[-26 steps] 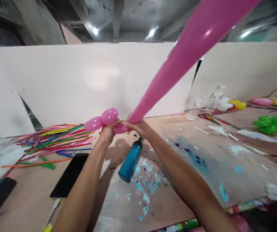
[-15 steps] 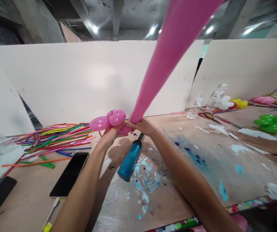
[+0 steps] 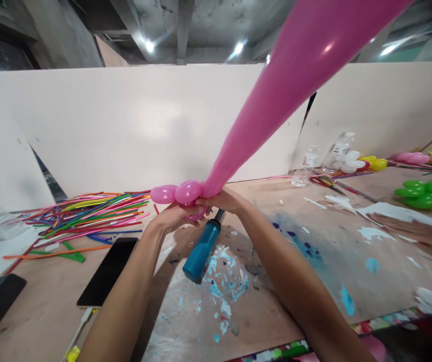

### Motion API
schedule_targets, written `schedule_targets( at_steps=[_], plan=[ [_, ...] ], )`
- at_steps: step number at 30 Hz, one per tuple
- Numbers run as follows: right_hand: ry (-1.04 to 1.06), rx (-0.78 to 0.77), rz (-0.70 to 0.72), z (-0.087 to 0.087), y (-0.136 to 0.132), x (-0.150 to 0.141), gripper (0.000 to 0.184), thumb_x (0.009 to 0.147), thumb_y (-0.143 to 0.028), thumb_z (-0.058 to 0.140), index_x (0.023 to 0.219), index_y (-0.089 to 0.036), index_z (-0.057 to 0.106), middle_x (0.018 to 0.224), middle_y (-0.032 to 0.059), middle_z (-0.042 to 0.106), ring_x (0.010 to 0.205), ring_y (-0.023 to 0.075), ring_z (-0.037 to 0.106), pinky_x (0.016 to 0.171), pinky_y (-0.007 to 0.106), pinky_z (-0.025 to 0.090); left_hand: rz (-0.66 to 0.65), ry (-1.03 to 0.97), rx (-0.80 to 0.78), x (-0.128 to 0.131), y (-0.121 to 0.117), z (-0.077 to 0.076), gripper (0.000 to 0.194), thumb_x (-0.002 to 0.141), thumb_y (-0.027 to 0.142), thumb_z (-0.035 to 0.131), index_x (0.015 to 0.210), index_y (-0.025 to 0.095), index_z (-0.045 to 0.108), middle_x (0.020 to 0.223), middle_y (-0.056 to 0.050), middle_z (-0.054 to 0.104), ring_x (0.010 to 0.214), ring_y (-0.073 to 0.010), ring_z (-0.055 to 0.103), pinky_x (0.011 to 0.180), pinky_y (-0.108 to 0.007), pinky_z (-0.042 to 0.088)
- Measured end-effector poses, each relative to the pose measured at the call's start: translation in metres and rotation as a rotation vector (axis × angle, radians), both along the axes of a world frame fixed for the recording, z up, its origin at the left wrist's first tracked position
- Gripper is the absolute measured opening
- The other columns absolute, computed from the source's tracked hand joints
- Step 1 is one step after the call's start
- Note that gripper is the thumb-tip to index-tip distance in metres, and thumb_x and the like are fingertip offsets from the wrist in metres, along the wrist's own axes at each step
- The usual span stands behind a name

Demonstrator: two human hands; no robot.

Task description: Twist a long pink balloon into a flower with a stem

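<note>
I hold a long pink balloon [image 3: 276, 90] above the table; its body runs up past the top right of the view. Small twisted bubbles [image 3: 176, 193] sit at its lower end. My left hand [image 3: 173, 217] cups the bubbles from below with fingers curled on them. My right hand [image 3: 225, 200] pinches the balloon at the twist where the long part starts. Under my hands a teal hand pump [image 3: 203, 249] lies on the paint-stained table [image 3: 314, 271].
A heap of uninflated coloured balloons [image 3: 84, 216] lies at the left, with a black phone [image 3: 108, 271] beside it. Plastic bottles [image 3: 336, 151], scissors [image 3: 323, 182] and green balloon shapes [image 3: 423, 193] are at the right. Another person's hand [image 3: 412, 229] rests at the right. White partitions [image 3: 125, 125] stand behind.
The long balloon has swung from steep to leaning right. The bubbles now lie in a flat row, and my left hand has turned under them.
</note>
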State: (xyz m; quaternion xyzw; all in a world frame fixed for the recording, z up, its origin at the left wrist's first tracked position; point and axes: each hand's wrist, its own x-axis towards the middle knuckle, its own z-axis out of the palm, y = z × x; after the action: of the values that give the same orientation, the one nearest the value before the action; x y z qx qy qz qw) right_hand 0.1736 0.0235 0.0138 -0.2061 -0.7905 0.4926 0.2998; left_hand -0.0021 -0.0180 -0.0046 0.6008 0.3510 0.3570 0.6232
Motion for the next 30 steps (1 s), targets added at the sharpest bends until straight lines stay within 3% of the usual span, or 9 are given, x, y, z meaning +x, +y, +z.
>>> schedule_targets(
  at_steps=[10,15,17,20,24,27,30],
  plan=[
    [0.014,0.137,-0.287,-0.009,0.006,-0.011,0.029,0.068,-0.041,0.071,0.075,-0.014,0.061,0.07,0.0016,0.059,0.065,0.0132,0.051,0.054,0.024,0.041,0.19,-0.002,-0.066,-0.003,0.009,-0.015,0.023,0.064,0.021,0.07,0.084,0.012,0.064,0.083,-0.007,0.065,0.071,-0.0158,0.061,0.06,-0.028,0.047],
    [0.197,-0.242,-0.324,-0.006,0.001,-0.009,0.034,0.066,-0.044,0.074,0.067,-0.017,0.054,0.049,-0.0066,0.041,0.043,0.0054,0.032,0.039,0.02,0.021,0.241,-0.036,-0.052,-0.008,0.011,-0.013,0.022,0.062,0.017,0.067,0.084,0.013,0.064,0.082,-0.005,0.064,0.071,-0.0156,0.06,0.065,-0.031,0.049],
    [0.281,-0.352,-0.302,-0.003,0.001,-0.008,0.033,0.065,-0.041,0.075,0.068,-0.016,0.055,0.048,-0.0065,0.042,0.041,0.0051,0.034,0.037,0.02,0.018,0.24,0.007,-0.003,-0.009,0.011,-0.013,0.021,0.064,0.018,0.065,0.085,0.013,0.064,0.084,-0.006,0.064,0.073,-0.0159,0.06,0.066,-0.031,0.049],
    [0.371,-0.437,-0.287,-0.001,0.002,-0.01,0.026,0.064,-0.035,0.073,0.071,-0.014,0.06,0.056,-0.0014,0.056,0.045,0.0087,0.049,0.037,0.02,0.029,0.217,0.076,0.081,-0.01,0.009,-0.013,0.021,0.068,0.021,0.064,0.087,0.014,0.063,0.083,-0.006,0.062,0.073,-0.016,0.058,0.064,-0.03,0.05],
    [0.443,-0.488,-0.215,-0.004,0.0,-0.019,0.021,0.062,-0.03,0.07,0.067,-0.014,0.059,0.053,-0.0014,0.056,0.047,0.012,0.054,0.047,0.025,0.046,0.221,0.114,0.133,-0.013,0.006,-0.014,0.018,0.069,0.023,0.067,0.084,0.014,0.066,0.083,-0.007,0.064,0.073,-0.0167,0.058,0.061,-0.028,0.049],
    [0.414,-0.466,-0.167,-0.005,-0.004,-0.023,0.025,0.065,-0.035,0.07,0.07,-0.013,0.059,0.055,0.0005,0.058,0.051,0.0141,0.056,0.05,0.028,0.048,0.268,0.12,0.15,-0.023,0.008,-0.016,0.014,0.065,0.018,0.07,0.079,0.014,0.066,0.078,-0.006,0.066,0.068,-0.0159,0.057,0.058,-0.026,0.048],
    [0.362,-0.328,-0.204,-0.002,-0.008,-0.017,0.031,0.068,-0.041,0.072,0.075,-0.013,0.061,0.06,0.0011,0.058,0.053,0.0127,0.054,0.047,0.025,0.045,0.321,0.073,0.134,-0.033,0.013,-0.019,0.018,0.065,0.013,0.074,0.08,0.015,0.066,0.075,-0.002,0.065,0.07,-0.0153,0.057,0.063,-0.027,0.049]
  ],
)
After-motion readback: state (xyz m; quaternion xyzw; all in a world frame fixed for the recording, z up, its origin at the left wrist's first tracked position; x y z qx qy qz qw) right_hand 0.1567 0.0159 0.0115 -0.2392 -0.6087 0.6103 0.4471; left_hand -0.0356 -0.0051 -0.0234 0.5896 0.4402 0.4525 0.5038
